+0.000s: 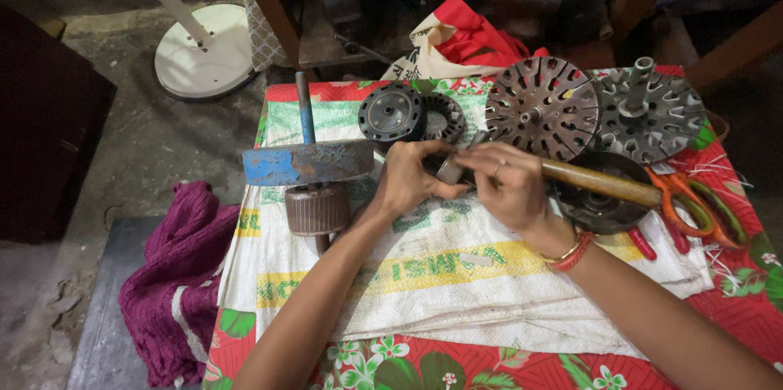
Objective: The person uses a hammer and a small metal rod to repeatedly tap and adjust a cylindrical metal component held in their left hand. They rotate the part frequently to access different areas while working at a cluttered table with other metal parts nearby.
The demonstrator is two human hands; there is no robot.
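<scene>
Purple knit cloth (175,276) slumps off the bench's (734,308) 8 o'clock edge. Next comes a blue metal bar (306,163) over a ribbed rotor (316,209). Dead center, left hand (408,179) and right hand (507,186) both have their grip closed on a small grey metal piece (449,170). Slotted stator discs (542,106) sit at 1 o'clock, orange scissors (693,202) at 3.

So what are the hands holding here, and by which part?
Both hands pinch a small grey metal part between the fingers, left hand and right hand at opposite ends.
</scene>
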